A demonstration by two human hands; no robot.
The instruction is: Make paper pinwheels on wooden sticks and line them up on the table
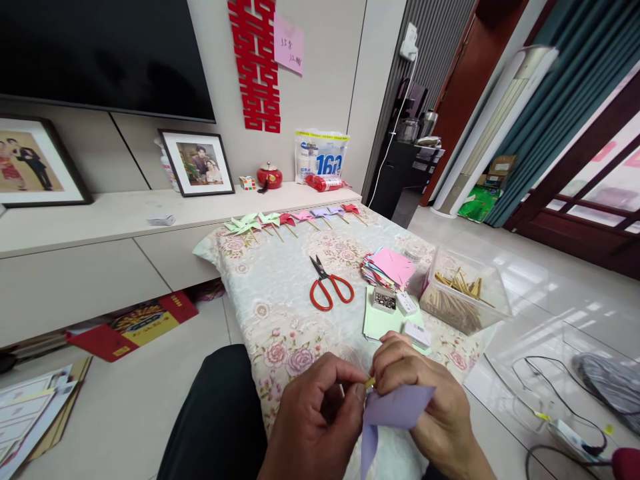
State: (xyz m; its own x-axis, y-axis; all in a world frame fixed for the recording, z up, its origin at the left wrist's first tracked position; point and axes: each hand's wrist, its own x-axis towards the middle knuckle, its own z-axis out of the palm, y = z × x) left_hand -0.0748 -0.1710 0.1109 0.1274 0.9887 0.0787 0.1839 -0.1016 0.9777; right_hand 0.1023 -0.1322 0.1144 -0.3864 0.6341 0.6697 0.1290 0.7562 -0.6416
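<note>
My left hand (313, 417) and my right hand (420, 393) meet low in the picture over the near edge of a floral-cloth table (280, 293). Together they hold a folded lilac paper piece (393, 413). A small yellowish stick end (369, 383) is pinched between the left thumb and the right fingers, at the paper's top. Just beyond the hands lie a pale green sheet (383, 321), small white boxes (415, 331) and a little box of metal pins (385, 299).
Red-handled scissors (329, 287) lie mid-table. A stack of coloured paper (390, 268) and a clear tub of wooden sticks (463, 297) sit at right. A row of finished paper pinwheels (293, 220) lines the far edge. Cables (565, 407) lie on the floor at right.
</note>
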